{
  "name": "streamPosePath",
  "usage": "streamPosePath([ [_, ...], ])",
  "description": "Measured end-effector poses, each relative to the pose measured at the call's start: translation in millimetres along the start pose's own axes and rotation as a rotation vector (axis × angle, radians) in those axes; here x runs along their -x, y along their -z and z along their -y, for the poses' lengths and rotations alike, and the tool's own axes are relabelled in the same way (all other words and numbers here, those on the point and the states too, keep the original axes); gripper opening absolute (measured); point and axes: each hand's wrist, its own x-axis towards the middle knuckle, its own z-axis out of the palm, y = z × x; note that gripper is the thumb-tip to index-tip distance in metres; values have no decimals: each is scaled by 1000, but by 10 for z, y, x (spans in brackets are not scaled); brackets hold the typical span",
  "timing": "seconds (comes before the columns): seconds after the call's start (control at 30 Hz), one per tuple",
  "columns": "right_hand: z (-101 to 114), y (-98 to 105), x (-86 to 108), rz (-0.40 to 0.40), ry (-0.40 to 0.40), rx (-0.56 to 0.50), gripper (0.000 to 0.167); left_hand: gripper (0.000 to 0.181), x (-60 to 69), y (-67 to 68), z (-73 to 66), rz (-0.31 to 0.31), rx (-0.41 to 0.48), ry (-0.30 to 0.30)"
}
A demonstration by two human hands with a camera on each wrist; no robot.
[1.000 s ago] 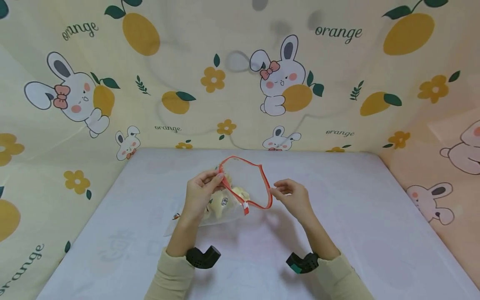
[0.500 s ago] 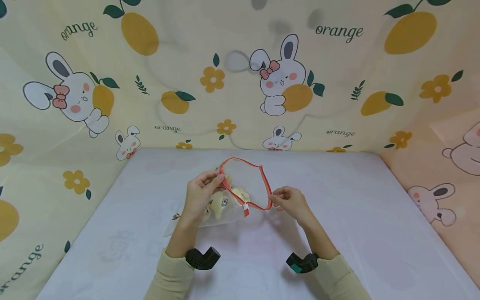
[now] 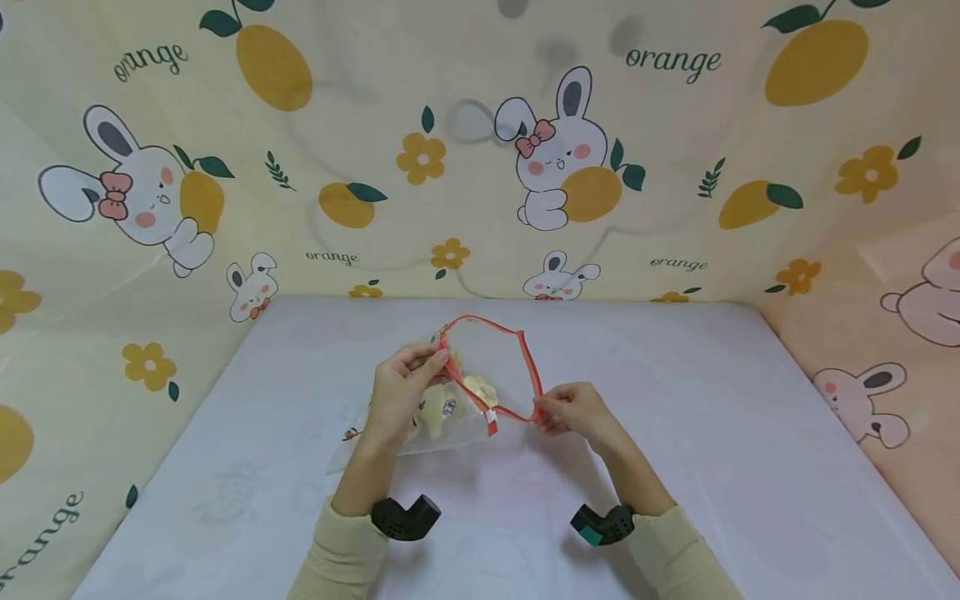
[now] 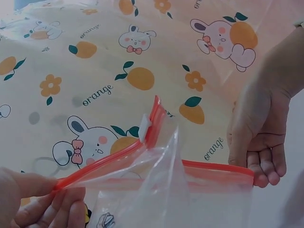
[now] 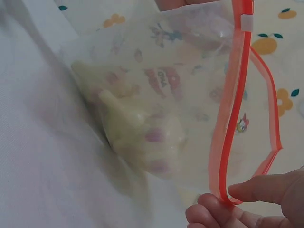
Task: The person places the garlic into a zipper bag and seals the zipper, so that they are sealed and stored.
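Fingers (image 3: 439, 358) of the left hand (image 3: 403, 382) and right hand (image 3: 583, 410) pinched opposite ends of the translucent bag's (image 5: 199, 114) gaping red rim (image 3: 531, 367), pale yellow pieces (image 5: 137, 128) inside.

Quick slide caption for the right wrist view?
Right hand pinches the red zip rim of an open translucent plastic bag holding pale yellow lumpy items.

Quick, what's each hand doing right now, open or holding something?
Left hand: closed, pinching the red-rimmed bag at one side of its opening.
Right hand: closed, pinching the same bag at the opening's opposite side.
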Motion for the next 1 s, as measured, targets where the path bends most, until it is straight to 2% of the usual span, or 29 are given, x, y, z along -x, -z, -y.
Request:
streamPosePath([
  [0.23,10,6,14,21,3,-35,29,25,12,-31,9,8,-48,8],
  [0.57,-11,15,-17,-44,-2,-69,30,24,17,-111,54,32,-104,22],
  [0.8,-56,24,-57,-72,0,-92,31,25,25,-156,92,66,-102,58],
  [1.0,-87,37,-82,-81,9,-103,31,24,31,-202,139,82,-109,61],
])
